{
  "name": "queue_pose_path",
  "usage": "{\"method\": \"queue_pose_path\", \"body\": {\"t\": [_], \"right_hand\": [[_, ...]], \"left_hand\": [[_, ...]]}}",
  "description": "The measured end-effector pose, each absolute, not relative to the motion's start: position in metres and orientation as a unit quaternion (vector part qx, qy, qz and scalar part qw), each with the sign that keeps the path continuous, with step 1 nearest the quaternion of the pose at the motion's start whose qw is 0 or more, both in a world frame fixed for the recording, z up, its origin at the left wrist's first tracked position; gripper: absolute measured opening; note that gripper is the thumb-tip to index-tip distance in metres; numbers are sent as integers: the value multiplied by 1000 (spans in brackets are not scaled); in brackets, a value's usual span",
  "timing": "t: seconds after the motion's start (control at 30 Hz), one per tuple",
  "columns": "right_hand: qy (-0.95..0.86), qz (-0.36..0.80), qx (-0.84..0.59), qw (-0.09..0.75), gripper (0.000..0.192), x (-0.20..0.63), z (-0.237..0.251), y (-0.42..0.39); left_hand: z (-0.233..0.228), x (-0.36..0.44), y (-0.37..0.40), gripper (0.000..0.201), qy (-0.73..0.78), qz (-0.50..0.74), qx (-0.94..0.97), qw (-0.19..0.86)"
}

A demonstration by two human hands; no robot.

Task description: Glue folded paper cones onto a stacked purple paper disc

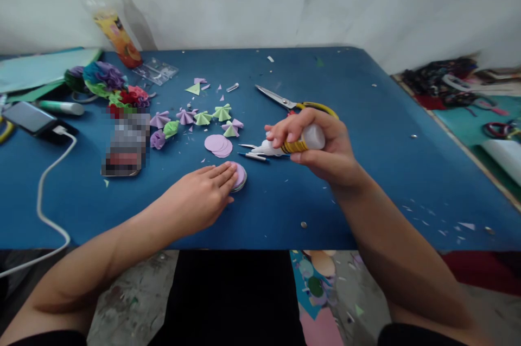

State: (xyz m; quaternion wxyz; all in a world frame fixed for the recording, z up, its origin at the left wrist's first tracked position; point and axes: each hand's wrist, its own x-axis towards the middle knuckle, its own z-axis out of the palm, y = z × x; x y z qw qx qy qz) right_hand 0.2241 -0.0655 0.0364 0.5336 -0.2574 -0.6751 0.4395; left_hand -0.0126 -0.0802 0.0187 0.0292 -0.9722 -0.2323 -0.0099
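Observation:
My left hand [205,191] lies with fingers stretched out over a small stack of round paper pieces [240,173], a lilac one on top. My right hand [325,145] is wrapped round a white glue bottle [313,137] with a yellow label, tilted so its nozzle points left. Beneath the nozzle is a thin blue-and-white pen-like tool [254,157] on the table. Beyond my left hand lie several loose lilac paper circles [218,145], overlapping. Scissors with yellow handles [280,97] rest behind the bottle, blades apart from it.
Folded paper pieces [202,117] in lilac and green lie farther back, beside crumpled paper flowers [106,80]. A drink bottle [112,31] stands at the wall. At left are a phone [30,118] with a white cable [40,194] and a blurred-out object [126,145]. Paper scraps dot the blue table [366,194].

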Motion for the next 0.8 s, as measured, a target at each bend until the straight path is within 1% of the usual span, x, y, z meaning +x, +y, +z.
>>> {"method": "queue_pose_path", "body": {"t": [0.17, 0.37, 0.53, 0.63, 0.8], "right_hand": [[-678, 440, -253, 531, 12, 224, 36, -65], [-676, 449, -257, 525, 12, 225, 37, -67], [-667, 467, -249, 524, 14, 226, 34, -65], [-665, 460, -253, 531, 15, 226, 34, -64], [-640, 456, -295, 544, 15, 225, 36, -65]], "left_hand": [[20, -11, -82, 50, -241, -6, -971, 7], [11, -10, -92, 79, -285, 33, -958, -13], [8, -8, -96, 88, -291, 53, -955, -7], [6, -7, -98, 94, -293, 61, -954, -8], [4, -5, -99, 98, -293, 62, -954, -17]]}}
